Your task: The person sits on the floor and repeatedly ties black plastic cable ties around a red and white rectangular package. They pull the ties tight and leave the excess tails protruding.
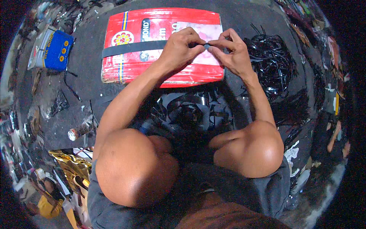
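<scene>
A large red box-like container (133,68) with printed panels lies flat in front of me. Across its left half runs a flat black strip (133,48) that passes under my left hand (180,46). Above the container's right half, the fingertips of both hands meet around a small dark piece (207,46). My left hand pinches it from the left and my right hand (234,53) from the right, thumbs below. Whether this piece joins the black strip is hidden by my left hand. Under the hands a pale pink patch (209,59) shows on the red surface.
A tangled heap of thin black strips (272,63) lies right of the container. At far left stands a blue-and-silver tin (57,49). A clear bottle (78,132) lies near my left knee, beside gold foil (74,168). Glossy black strips (187,105) lie between my knees.
</scene>
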Action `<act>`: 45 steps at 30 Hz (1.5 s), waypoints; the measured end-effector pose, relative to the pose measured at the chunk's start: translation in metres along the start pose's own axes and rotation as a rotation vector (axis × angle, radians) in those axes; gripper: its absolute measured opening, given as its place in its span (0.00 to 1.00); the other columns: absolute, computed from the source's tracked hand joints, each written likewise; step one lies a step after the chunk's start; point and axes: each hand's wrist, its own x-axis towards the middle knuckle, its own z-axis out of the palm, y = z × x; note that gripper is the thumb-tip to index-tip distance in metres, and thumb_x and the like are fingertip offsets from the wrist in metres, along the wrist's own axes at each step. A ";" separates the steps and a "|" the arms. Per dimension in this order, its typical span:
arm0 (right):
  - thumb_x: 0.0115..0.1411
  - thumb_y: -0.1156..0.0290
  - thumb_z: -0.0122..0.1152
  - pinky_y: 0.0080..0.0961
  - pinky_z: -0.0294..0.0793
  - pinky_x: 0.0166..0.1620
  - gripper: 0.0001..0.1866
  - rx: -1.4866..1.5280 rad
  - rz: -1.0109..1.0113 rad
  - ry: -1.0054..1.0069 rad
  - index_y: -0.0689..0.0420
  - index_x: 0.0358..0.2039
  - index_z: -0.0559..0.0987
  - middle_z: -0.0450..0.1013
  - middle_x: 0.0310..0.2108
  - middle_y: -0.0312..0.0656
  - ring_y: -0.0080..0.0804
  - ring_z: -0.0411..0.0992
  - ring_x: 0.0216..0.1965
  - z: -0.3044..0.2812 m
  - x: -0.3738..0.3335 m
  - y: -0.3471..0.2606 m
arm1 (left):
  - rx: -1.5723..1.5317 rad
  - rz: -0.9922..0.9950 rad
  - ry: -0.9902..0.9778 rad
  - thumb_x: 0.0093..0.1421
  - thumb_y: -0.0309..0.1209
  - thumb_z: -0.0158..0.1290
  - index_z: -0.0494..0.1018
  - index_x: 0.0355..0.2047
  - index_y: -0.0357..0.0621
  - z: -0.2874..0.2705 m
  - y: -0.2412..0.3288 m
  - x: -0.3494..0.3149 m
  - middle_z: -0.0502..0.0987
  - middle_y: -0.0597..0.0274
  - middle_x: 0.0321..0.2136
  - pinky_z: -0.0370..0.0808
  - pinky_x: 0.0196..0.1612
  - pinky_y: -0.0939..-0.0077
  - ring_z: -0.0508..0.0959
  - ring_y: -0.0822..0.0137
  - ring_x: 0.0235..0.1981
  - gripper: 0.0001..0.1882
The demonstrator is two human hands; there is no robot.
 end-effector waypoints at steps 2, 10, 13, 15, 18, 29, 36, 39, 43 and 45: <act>0.52 0.64 0.73 0.31 0.74 0.35 0.10 -0.024 0.005 0.028 0.52 0.34 0.87 0.70 0.30 0.40 0.36 0.73 0.32 0.005 0.003 0.003 | -0.002 -0.034 0.012 0.54 0.26 0.64 0.81 0.31 0.36 -0.001 -0.002 0.003 0.77 0.58 0.29 0.76 0.33 0.74 0.80 0.66 0.29 0.06; 0.51 0.66 0.73 0.30 0.73 0.33 0.09 0.031 0.089 0.068 0.52 0.34 0.87 0.68 0.27 0.40 0.33 0.71 0.30 0.006 0.002 -0.004 | 0.053 -0.078 0.044 0.54 0.27 0.63 0.81 0.30 0.37 0.001 -0.001 0.008 0.77 0.57 0.28 0.76 0.35 0.72 0.79 0.67 0.30 0.06; 0.51 0.66 0.73 0.30 0.72 0.33 0.09 0.047 0.124 0.080 0.53 0.33 0.87 0.68 0.27 0.39 0.33 0.70 0.29 0.008 0.001 -0.006 | 0.025 -0.113 0.046 0.53 0.28 0.62 0.81 0.29 0.37 0.002 0.001 0.006 0.77 0.57 0.28 0.76 0.35 0.73 0.79 0.67 0.30 0.06; 0.51 0.65 0.73 0.30 0.71 0.32 0.10 0.053 0.150 0.097 0.53 0.33 0.88 0.68 0.26 0.40 0.33 0.70 0.28 0.011 0.000 -0.003 | 0.037 -0.109 0.059 0.54 0.28 0.62 0.81 0.29 0.37 0.002 0.002 0.007 0.77 0.58 0.28 0.75 0.35 0.73 0.78 0.67 0.29 0.06; 0.51 0.65 0.73 0.30 0.71 0.32 0.09 0.100 0.193 0.156 0.54 0.31 0.87 0.68 0.24 0.40 0.32 0.70 0.28 0.017 -0.001 0.000 | 0.025 -0.130 0.063 0.54 0.28 0.62 0.81 0.28 0.37 0.003 0.005 0.009 0.77 0.57 0.28 0.76 0.34 0.72 0.79 0.67 0.28 0.06; 0.50 0.69 0.71 0.23 0.71 0.33 0.13 0.281 0.487 0.209 0.57 0.32 0.75 0.72 0.27 0.34 0.20 0.70 0.29 0.034 0.000 0.009 | 0.311 -0.007 -0.110 0.53 0.33 0.62 0.80 0.28 0.36 -0.005 0.010 0.032 0.78 0.49 0.27 0.78 0.36 0.61 0.81 0.52 0.29 0.11; 0.62 0.56 0.65 0.25 0.69 0.33 0.18 0.372 0.559 0.277 0.59 0.30 0.74 0.70 0.23 0.37 0.24 0.67 0.29 0.034 -0.017 0.018 | -0.003 -0.028 -0.024 0.54 0.28 0.62 0.80 0.27 0.35 0.014 0.008 0.026 0.78 0.54 0.25 0.76 0.32 0.70 0.80 0.63 0.27 0.07; 0.68 0.61 0.57 0.22 0.65 0.35 0.16 0.340 0.430 0.230 0.60 0.29 0.73 0.66 0.24 0.33 0.19 0.62 0.30 0.031 -0.016 0.013 | -0.033 0.023 0.012 0.54 0.27 0.62 0.80 0.27 0.35 0.025 0.008 0.029 0.78 0.56 0.25 0.76 0.32 0.72 0.80 0.66 0.27 0.06; 0.67 0.60 0.58 0.22 0.62 0.24 0.11 1.214 0.720 0.141 0.52 0.31 0.73 0.67 0.22 0.29 0.19 0.61 0.20 0.032 -0.032 0.033 | -0.008 0.072 0.028 0.54 0.27 0.63 0.81 0.27 0.35 0.031 0.008 0.034 0.78 0.57 0.25 0.76 0.31 0.72 0.80 0.67 0.27 0.06; 0.67 0.54 0.58 0.18 0.56 0.17 0.11 1.530 0.857 0.140 0.46 0.34 0.73 0.65 0.21 0.26 0.15 0.57 0.15 0.036 -0.031 0.030 | -0.032 0.100 0.030 0.54 0.27 0.63 0.81 0.28 0.35 0.034 0.007 0.036 0.79 0.57 0.25 0.76 0.31 0.72 0.80 0.67 0.26 0.06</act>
